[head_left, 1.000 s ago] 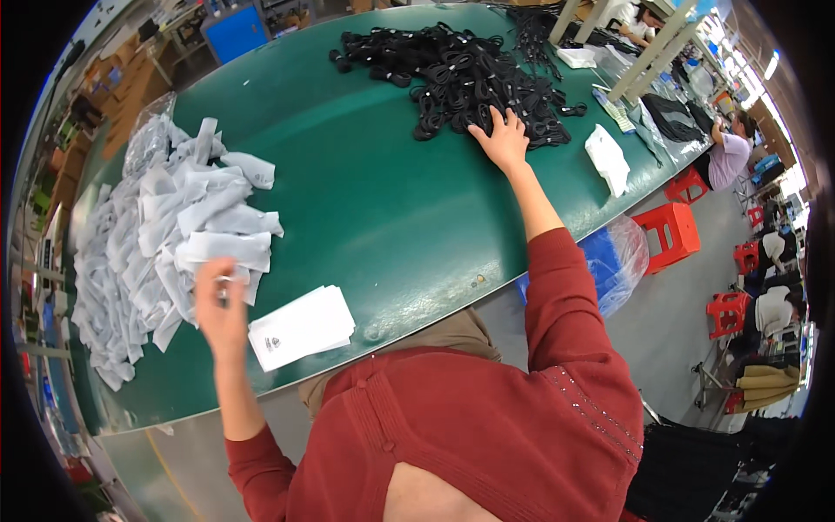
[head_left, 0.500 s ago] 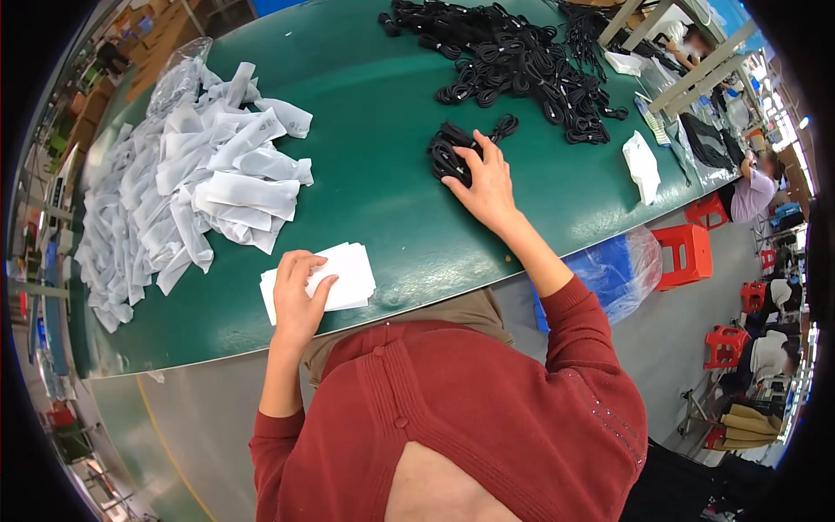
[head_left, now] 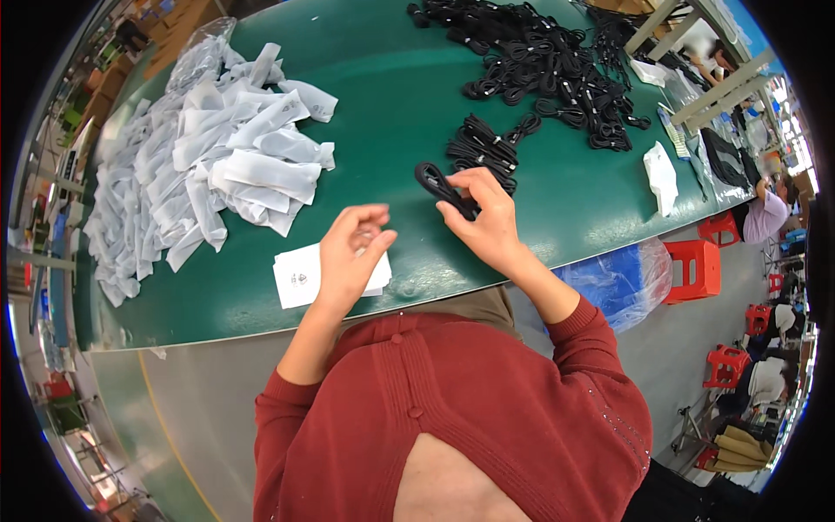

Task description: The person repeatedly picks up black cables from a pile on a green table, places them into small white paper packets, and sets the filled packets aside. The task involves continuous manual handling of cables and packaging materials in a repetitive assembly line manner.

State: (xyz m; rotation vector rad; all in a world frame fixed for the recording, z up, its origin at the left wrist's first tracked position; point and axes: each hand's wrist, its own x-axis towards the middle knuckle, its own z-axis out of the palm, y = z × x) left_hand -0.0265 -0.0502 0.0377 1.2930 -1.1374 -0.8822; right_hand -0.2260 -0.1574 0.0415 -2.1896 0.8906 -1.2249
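Between the thumb and fingers of my right hand (head_left: 484, 217) is a coiled black cable (head_left: 432, 181), lifted off the green table (head_left: 383, 96). Just behind that hand lies a small heap of coiled black cables (head_left: 480, 143). My left hand (head_left: 352, 252) is raised over a stack of white plastic bags (head_left: 296, 277), its fingers curved and apart with nothing between them. The top bag bears a small printed mark. Part of the stack is hidden under this hand.
A large pile of filled whitish pouches (head_left: 200, 157) covers the table's left side. More coiled cables (head_left: 531, 61) spread across the far right. A crumpled white bag (head_left: 660, 178) lies near the right edge. Beyond it stand a red stool (head_left: 694, 270) and a blue plastic-covered bin (head_left: 609, 278).
My right hand has picked a coiled cable from the small heap and drawn it left and nearer. My left hand has risen off the white bags and moved right.
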